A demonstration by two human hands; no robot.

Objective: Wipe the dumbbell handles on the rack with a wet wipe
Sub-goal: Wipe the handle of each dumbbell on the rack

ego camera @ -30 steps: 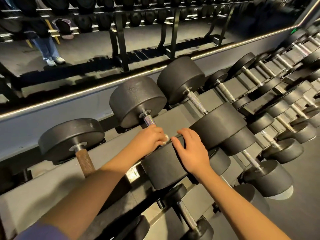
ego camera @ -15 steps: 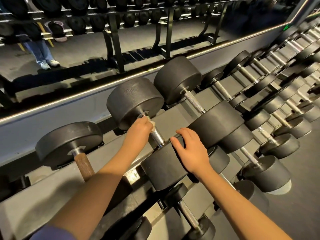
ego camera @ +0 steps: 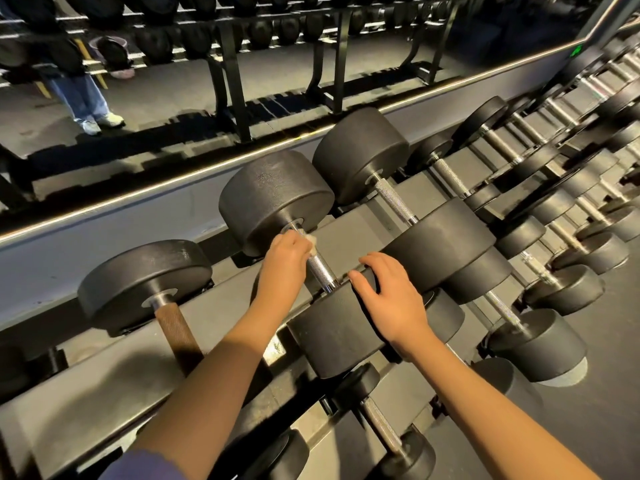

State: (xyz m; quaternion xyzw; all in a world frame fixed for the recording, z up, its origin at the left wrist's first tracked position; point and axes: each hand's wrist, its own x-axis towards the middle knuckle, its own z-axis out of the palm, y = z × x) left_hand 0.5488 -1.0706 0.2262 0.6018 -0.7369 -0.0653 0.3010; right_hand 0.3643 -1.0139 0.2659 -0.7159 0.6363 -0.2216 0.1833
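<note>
A long grey metal rack [ego camera: 104, 386] with sloped shelves is being viewed from above, with a wall mirror [ego camera: 173, 81] running behind it. Rows of dumbbells are being carried on the rack's shelves. On the upper shelf, a large black round-headed dumbbell [ego camera: 329, 337] is being worked on, lying with one head toward the mirror and the other toward the person. Just to its left a similar black dumbbell with a brown handle [ego camera: 145, 282] is being supported by the same shelf, and just to its right another black dumbbell with a steel handle [ego camera: 360, 150].

The near head of the middle dumbbell is being covered by the right hand [ego camera: 391, 296], its fingers spread and laid flat, clasping nothing. The knurled steel handle [ego camera: 322, 270] is being gripped at its far end, close against the far head, by the left hand [ego camera: 284, 254], whose fingers are being curled round it. A white crumpled wet wipe [ego camera: 313, 242] is being pressed against the handle inside that grip, with only a small part showing past the fingers.
</note>
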